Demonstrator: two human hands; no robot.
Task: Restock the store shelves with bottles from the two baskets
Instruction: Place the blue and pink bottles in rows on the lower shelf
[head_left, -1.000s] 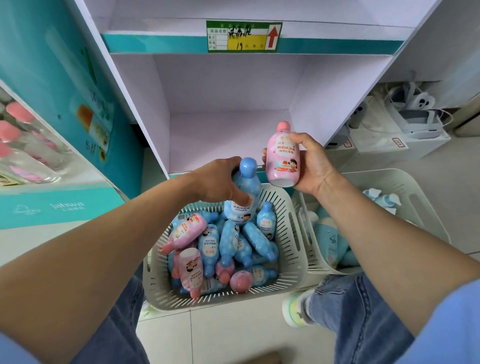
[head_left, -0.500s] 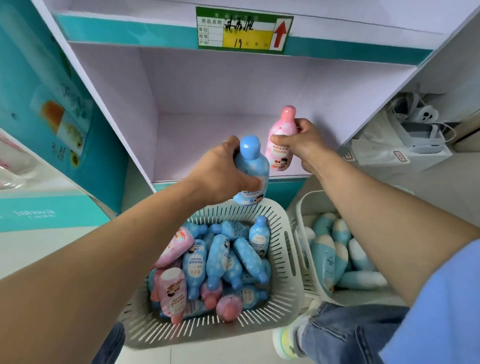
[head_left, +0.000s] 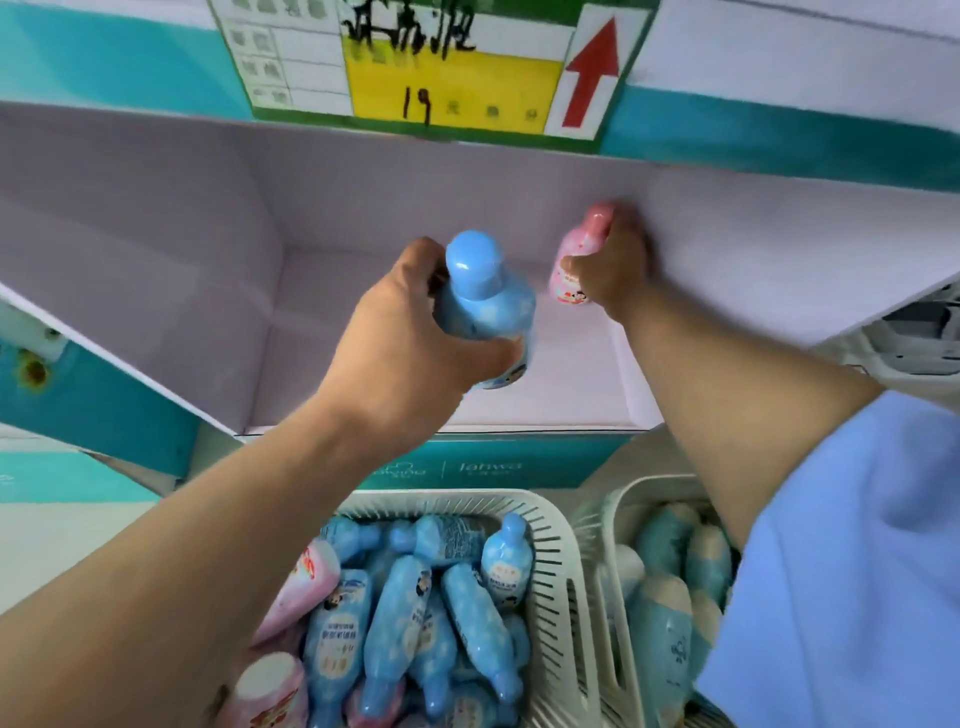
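The blue bottle (head_left: 488, 306) stands nearly upright in the left hand (head_left: 410, 338), cap up, over the front half of the shelf floor (head_left: 332, 332). The thumb crosses the lower front of the bottle and the other fingers wrap round its far side, so the grip is closed firmly on the body, below the cap. The thumb hides the base, and I cannot tell whether it touches the shelf.

The pink bottle (head_left: 574, 270) is deeper in the same shelf, towards the back right corner, close to the right wall. The right hand (head_left: 615, 265) grips it from the right, fingers curled round the neck and upper body and the thumb on the front. It leans slightly, cap up; whether its base rests on the shelf floor is unclear. The two bottles are apart, the pink one behind and to the right of the blue one.

Below the shelf sit two white slotted baskets side by side. The left basket (head_left: 548, 525) holds a loose pile of blue bottles (head_left: 395, 618), most lying down and one standing at the back right, with a few pink bottles (head_left: 306, 577) on its left side. The right basket (head_left: 615, 501) holds pale blue-green bottles (head_left: 667, 629), partly hidden by the right forearm and a light blue sleeve (head_left: 857, 571).

A green and yellow price tag (head_left: 415, 67) with a red arrow is fixed to the shelf edge above.
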